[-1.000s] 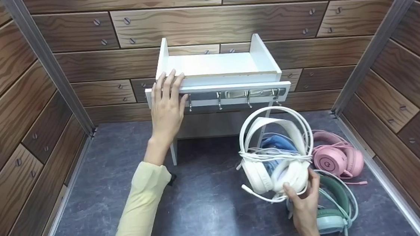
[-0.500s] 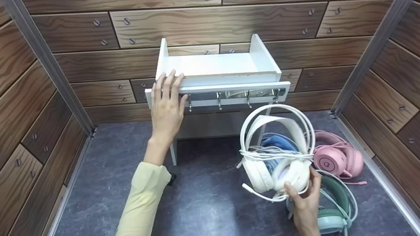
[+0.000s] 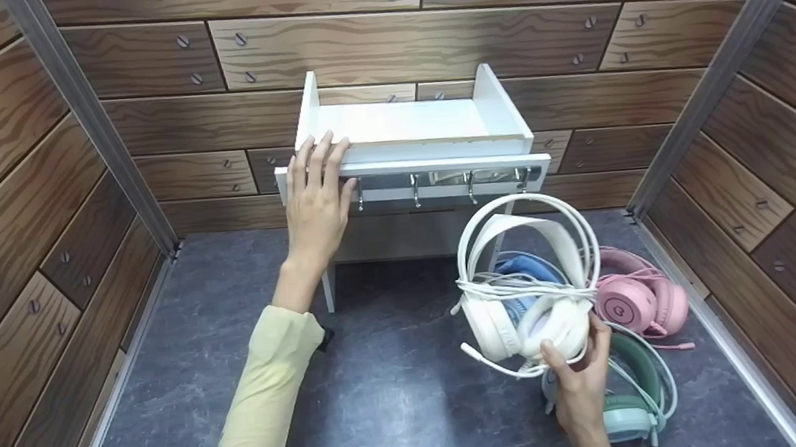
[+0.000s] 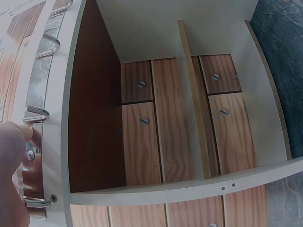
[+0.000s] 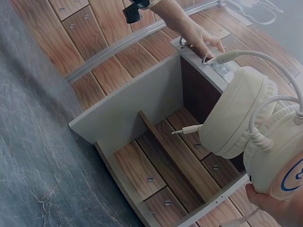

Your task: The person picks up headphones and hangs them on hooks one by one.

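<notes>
In the head view my right hand (image 3: 581,387) grips a white headset (image 3: 499,329) by its right ear cup, thumb in front. The headband points up, just under the right-most hook of a white shelf unit (image 3: 407,153). A cable is wound across the headset's middle, and its mic boom sticks out low on the left. My left hand (image 3: 317,212) rests with straight fingers over the left end of the shelf's hook rail (image 3: 381,195). The right wrist view shows the ear cup (image 5: 236,113) close up, with a cable plug (image 5: 189,129) dangling beside it.
On the dark floor at the right lie a pink headset (image 3: 625,305), a green headset (image 3: 630,418) and a blue headset (image 3: 529,270), partly hidden behind the white one. Several metal hooks (image 3: 416,192) line the rail. Wood-patterned walls enclose three sides.
My right hand has raised the white headset slightly and shifted it a little to the right. The left hand stays in place on the rail.
</notes>
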Demonstrator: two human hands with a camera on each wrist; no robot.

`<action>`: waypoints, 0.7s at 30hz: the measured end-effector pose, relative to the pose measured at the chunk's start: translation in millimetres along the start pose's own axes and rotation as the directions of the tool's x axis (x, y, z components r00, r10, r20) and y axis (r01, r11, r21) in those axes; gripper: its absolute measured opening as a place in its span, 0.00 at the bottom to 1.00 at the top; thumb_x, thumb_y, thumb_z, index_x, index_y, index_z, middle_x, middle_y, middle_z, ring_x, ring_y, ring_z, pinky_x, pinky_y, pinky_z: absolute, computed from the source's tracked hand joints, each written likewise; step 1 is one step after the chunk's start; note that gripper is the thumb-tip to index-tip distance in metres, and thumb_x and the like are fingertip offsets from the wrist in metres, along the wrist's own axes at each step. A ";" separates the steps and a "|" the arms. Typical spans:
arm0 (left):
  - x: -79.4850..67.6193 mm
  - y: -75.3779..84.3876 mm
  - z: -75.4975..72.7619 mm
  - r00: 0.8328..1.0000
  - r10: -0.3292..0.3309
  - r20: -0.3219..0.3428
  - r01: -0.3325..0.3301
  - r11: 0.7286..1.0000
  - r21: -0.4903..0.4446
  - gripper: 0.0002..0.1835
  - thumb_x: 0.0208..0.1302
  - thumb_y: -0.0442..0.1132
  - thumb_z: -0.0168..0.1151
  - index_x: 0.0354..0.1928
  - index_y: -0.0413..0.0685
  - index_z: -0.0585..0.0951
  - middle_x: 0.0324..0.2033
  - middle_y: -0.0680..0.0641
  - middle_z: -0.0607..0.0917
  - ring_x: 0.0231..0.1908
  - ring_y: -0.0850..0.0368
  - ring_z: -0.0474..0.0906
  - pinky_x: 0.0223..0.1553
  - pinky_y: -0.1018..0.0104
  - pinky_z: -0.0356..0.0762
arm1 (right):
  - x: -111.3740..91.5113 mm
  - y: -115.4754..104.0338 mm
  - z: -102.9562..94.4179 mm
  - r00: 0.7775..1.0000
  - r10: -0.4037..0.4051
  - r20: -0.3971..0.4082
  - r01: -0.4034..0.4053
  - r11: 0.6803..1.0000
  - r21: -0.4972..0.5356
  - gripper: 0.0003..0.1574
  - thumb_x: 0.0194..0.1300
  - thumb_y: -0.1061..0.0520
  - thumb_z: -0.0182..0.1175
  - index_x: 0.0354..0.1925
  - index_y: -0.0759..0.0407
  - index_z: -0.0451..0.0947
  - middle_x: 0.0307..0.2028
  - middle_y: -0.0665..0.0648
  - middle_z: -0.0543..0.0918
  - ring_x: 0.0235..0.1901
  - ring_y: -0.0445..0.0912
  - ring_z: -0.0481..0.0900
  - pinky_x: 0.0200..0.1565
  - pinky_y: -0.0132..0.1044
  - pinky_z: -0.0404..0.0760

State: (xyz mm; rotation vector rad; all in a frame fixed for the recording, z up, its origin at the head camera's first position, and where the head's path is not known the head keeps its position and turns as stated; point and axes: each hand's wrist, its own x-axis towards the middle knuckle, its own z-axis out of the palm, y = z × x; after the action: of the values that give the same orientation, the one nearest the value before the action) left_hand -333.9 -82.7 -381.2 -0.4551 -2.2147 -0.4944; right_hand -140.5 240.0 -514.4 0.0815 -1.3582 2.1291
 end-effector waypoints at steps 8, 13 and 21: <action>0.7 0.6 -0.4 1.000 -0.003 0.000 0.003 1.000 -0.004 0.28 0.76 0.47 0.54 0.75 0.56 0.64 0.76 0.48 0.62 0.77 0.47 0.50 0.77 0.50 0.43 | 2.2 -0.2 0.8 1.000 -0.005 0.003 0.005 1.000 0.026 0.42 0.55 0.82 0.53 0.65 0.58 0.63 0.61 0.60 0.70 0.56 0.46 0.73 0.53 0.30 0.80; 0.8 0.6 -0.3 1.000 -0.005 0.000 0.005 1.000 -0.006 0.28 0.76 0.47 0.54 0.75 0.56 0.64 0.76 0.48 0.62 0.77 0.48 0.50 0.77 0.50 0.43 | 3.8 -0.1 0.6 1.000 -0.006 -0.003 0.006 0.999 0.041 0.42 0.55 0.82 0.53 0.64 0.58 0.63 0.61 0.59 0.70 0.57 0.46 0.73 0.54 0.30 0.80; 0.6 0.2 0.5 1.000 -0.002 -0.006 0.002 1.000 -0.009 0.29 0.76 0.47 0.54 0.75 0.56 0.64 0.76 0.48 0.63 0.77 0.47 0.50 0.77 0.49 0.44 | 5.0 1.7 -0.8 1.000 -0.011 -0.007 0.012 0.998 0.062 0.41 0.55 0.82 0.53 0.64 0.58 0.63 0.60 0.59 0.70 0.56 0.46 0.75 0.54 0.30 0.80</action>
State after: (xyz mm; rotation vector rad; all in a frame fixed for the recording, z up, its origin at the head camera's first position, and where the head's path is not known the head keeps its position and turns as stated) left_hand -334.6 -82.2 -381.0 -0.4558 -2.2078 -0.5060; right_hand -145.2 242.5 -514.3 0.1066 -1.2845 2.1604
